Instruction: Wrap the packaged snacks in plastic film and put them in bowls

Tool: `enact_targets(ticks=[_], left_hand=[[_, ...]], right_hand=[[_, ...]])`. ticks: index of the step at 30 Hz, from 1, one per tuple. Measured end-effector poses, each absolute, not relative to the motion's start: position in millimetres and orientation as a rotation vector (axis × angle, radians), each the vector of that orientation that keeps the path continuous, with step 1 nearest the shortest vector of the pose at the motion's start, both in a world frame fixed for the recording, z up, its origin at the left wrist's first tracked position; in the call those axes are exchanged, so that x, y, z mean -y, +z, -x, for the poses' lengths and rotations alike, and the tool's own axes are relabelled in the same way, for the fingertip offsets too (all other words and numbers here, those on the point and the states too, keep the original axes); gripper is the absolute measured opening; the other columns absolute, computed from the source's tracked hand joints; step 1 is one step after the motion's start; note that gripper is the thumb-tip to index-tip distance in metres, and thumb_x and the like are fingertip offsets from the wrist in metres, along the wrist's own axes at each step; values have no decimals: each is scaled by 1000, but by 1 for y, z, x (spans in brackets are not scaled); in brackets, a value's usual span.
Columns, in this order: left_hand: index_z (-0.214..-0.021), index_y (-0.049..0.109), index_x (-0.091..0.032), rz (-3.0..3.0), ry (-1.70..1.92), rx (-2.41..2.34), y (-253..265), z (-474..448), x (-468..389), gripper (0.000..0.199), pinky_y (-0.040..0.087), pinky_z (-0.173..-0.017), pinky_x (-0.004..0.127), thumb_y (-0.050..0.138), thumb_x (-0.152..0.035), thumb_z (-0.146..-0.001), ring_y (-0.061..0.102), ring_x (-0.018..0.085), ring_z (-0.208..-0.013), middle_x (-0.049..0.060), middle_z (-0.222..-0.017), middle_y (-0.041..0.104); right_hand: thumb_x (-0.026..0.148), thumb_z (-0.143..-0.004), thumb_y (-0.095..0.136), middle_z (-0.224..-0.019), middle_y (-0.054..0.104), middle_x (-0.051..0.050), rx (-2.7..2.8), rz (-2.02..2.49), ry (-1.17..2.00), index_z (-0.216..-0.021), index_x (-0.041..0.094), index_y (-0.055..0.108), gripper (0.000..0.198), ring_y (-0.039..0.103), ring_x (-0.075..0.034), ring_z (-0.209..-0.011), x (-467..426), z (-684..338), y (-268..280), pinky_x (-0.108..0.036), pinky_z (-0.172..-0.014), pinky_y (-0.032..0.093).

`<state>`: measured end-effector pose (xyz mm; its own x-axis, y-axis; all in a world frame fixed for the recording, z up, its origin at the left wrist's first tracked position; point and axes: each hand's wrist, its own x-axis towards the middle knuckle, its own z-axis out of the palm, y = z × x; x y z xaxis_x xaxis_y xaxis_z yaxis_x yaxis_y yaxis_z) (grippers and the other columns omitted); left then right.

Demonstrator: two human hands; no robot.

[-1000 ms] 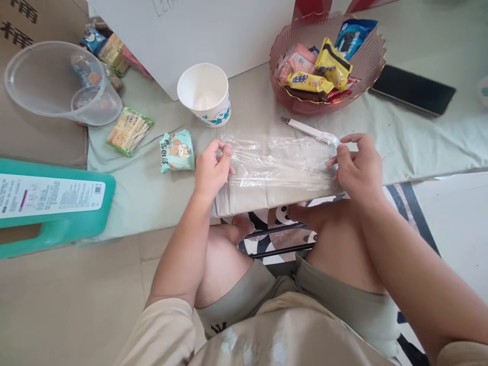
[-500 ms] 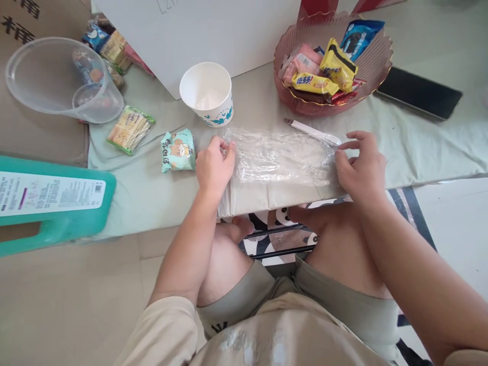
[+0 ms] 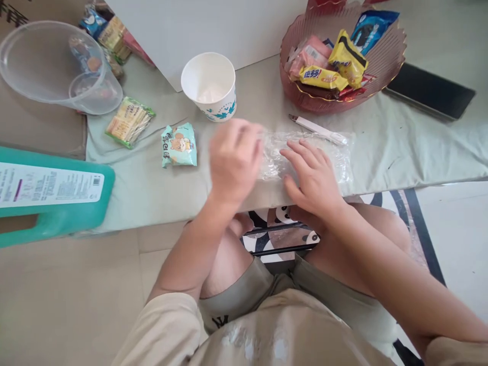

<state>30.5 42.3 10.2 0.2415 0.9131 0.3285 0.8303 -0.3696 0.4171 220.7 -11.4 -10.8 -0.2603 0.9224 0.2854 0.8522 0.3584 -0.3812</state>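
A clear crinkly plastic bag [image 3: 343, 170] lies flat near the table's front edge. My right hand [image 3: 312, 175] rests on it palm down, fingers stretched out and spread. At the bag's left end is my left hand [image 3: 236, 160], blurred, its fingers curled in over the film; the fingertips are partly hidden. A white box cutter [image 3: 318, 129] lies along the bag's far edge. Left of my left hand sits a mint-green snack packet [image 3: 179, 145]. Behind it stands a white paper cup [image 3: 209, 86] with blue leaf prints.
A pink glass bowl [image 3: 305, 101] holds several wrapped snacks. To its right lies a black phone [image 3: 430, 91]. On the left are a clear plastic tub [image 3: 34, 66], a packet of biscuit sticks [image 3: 129, 122] and a green jug [image 3: 91, 216]. A white box [image 3: 213, 30] stands behind.
My left hand has moved right and slightly up, bringing the bag's left end inward. My right hand has left the bag's right end and now lies spread on its middle.
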Motion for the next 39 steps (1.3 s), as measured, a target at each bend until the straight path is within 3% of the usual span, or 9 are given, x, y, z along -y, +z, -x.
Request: enact_targets(ticks=[7,13,20,23,27,30,33,37,39], left_hand=[[-118,71,-20,-2455,532,-1393,-23,-61,-53,31,45,-119,48,45,-16,-101,60,30,-136,11,-133,71],[-108,72,-19,-2400,483,-1304,-27,-39,-70,30,47,-115,45,48,-8,-93,61,29,-132,13,-137,65],[-141,62,-29,-2334,426,-1434,-40,-25,-79,40,23,-131,59,53,-34,-102,40,33,-156,10,-160,55],[-139,62,-31,-2366,524,-1445,-34,-20,-77,39,24,-131,57,54,-39,-102,40,33,-156,9,-159,55],[-127,67,-26,-2434,598,-1456,-4,-26,-50,30,37,-123,57,56,-39,-102,54,35,-143,11,-141,65],[-124,69,-21,-2599,402,-1100,6,-44,-18,39,46,-115,54,68,-46,-95,61,36,-133,14,-135,69],[-137,64,-15,-2709,249,-907,-2,-65,6,55,41,-123,54,77,-38,-89,53,38,-145,18,-149,63],[-141,64,-20,-2726,254,-918,-15,-76,11,44,34,-129,58,63,-25,-97,51,33,-151,13,-157,60],[-137,67,-22,-2696,313,-884,-16,-71,5,38,35,-129,58,56,-26,-101,54,31,-149,11,-152,65]], right_hand=[[31,-88,53,-167,48,-14,2256,1709,294,-154,21,51,67,41,-40,-157,22,-220,-36,-61,-127,29],[44,-94,59,-162,54,-14,2230,1659,254,-146,25,58,55,46,-40,-154,40,-234,-31,-60,-125,33],[40,-100,55,-160,56,-16,2248,1696,214,-145,21,61,49,52,-40,-150,64,-245,-36,-61,-122,38],[37,-100,57,-157,59,-17,2215,1677,166,-142,21,62,46,53,-41,-148,72,-244,-36,-60,-119,42],[31,-95,64,-149,66,-13,2145,1641,82,-130,26,66,35,55,-40,-147,80,-255,-36,-61,-119,42],[23,-94,64,-139,72,-11,2138,1645,47,-118,26,69,24,62,-37,-140,84,-269,-40,-57,-115,47],[17,-93,63,-119,80,-5,2105,1611,11,-96,26,69,12,70,-34,-130,84,-272,-39,-54,-110,51],[14,-90,63,-88,81,-2,2063,1531,48,-85,25,66,13,79,-30,-108,85,-261,-16,-50,-102,53],[18,-91,63,-86,80,-1,2086,1488,163,-88,26,68,9,79,-30,-105,85,-259,0,-52,-104,52]])
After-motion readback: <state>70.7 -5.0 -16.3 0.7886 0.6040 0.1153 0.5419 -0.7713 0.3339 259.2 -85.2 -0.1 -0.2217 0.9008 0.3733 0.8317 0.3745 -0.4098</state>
